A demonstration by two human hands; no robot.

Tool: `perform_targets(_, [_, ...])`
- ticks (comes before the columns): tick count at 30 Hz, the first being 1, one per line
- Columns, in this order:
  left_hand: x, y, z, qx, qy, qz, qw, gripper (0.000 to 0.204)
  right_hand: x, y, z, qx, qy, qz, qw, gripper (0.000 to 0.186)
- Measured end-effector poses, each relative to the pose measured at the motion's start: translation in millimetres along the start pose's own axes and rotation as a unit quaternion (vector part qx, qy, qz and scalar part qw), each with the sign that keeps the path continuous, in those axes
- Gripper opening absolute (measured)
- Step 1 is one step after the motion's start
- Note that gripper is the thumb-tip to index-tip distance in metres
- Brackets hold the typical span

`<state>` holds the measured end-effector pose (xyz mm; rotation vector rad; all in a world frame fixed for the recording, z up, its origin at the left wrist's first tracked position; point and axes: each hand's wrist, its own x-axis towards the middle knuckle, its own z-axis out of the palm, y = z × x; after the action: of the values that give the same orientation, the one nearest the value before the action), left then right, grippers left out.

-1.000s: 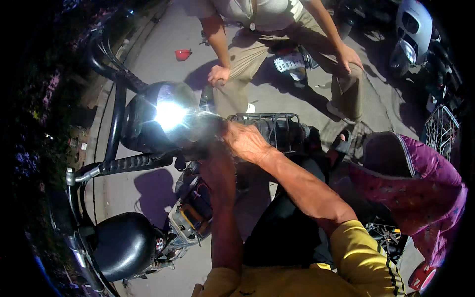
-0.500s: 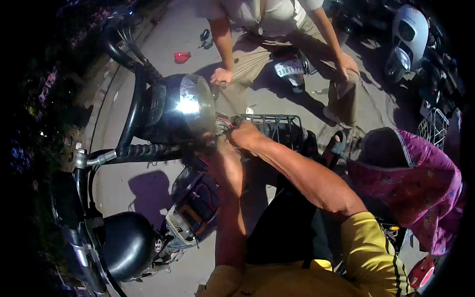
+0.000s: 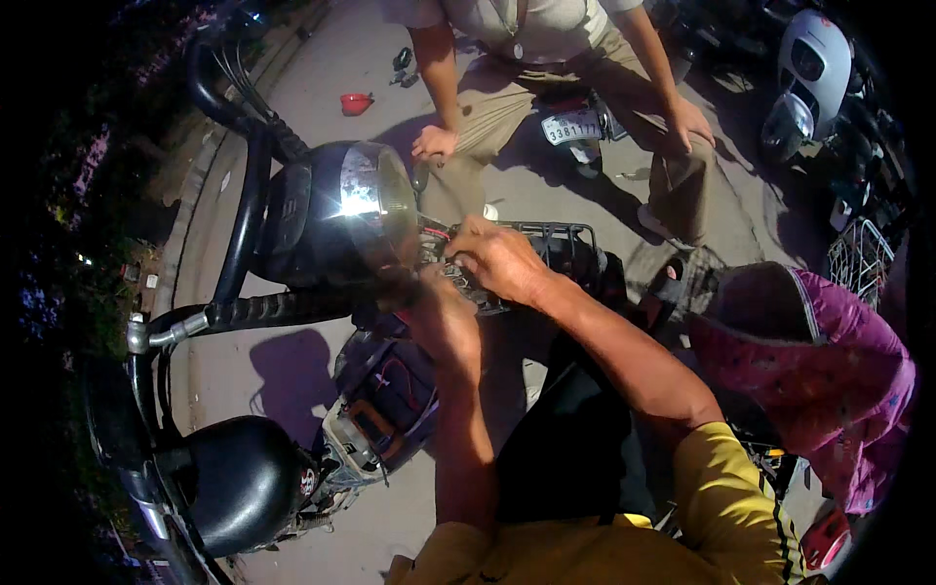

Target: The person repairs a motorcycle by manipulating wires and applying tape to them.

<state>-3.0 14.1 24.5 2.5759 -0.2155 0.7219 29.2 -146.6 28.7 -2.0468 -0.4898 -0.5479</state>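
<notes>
My two hands meet over a tangle of thin wires (image 3: 435, 244), one of them red, beside a round black headlight housing (image 3: 327, 210) with a shiny lens. My right hand (image 3: 499, 261) bends its fingers inward and pinches at the wires from the right. Just below and left of it, my left hand (image 3: 441, 310) is closed at the same wires, its fingertips partly in shadow. Which strand each hand grips is too small to make out. A black metal rack (image 3: 561, 237) lies behind my right hand.
Thick black handlebars (image 3: 252, 229) curve along the left, above a black seat (image 3: 242, 483) and an open compartment (image 3: 382, 437). Opposite, a person (image 3: 492, 102) leans with hands on knees. A pink cover (image 3: 853, 366) and white scooter (image 3: 817, 68) stand right; a red object (image 3: 356, 103) lies on the pavement.
My right hand has turned and lifted slightly, showing more of its back and the wires beneath. My left hand stays close by. The headlight appears shifted slightly left.
</notes>
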Motion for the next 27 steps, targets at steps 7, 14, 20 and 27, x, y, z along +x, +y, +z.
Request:
perform_targets(7, [-0.8, -3.1, 9.5, 0.06, 0.022, 0.001, 0.998, 0.019, 2.8, 7.9, -7.2, -0.171, -0.008, -0.191, 0.967, 0.03])
perform_targets(14, [2.3, -2.8, 9.2, 0.067, -0.025, -0.044, 0.996, 0.021, 7.6, 11.1, -8.4, -0.191, 0.006, -0.253, 0.948, 0.026])
perform_targets(20, [1.1, 10.4, -3.2, 0.106, -0.058, -0.061, 0.991, 0.026, 10.0, 18.1, -8.0, -0.218, -0.019, -0.289, 0.932, 0.017])
perform_targets(27, [3.6, 12.5, -8.2, 0.068, -0.089, -0.089, 0.99, 0.027, 9.4, 3.5, 15.0, -0.109, -0.021, -0.089, 0.99, 0.026])
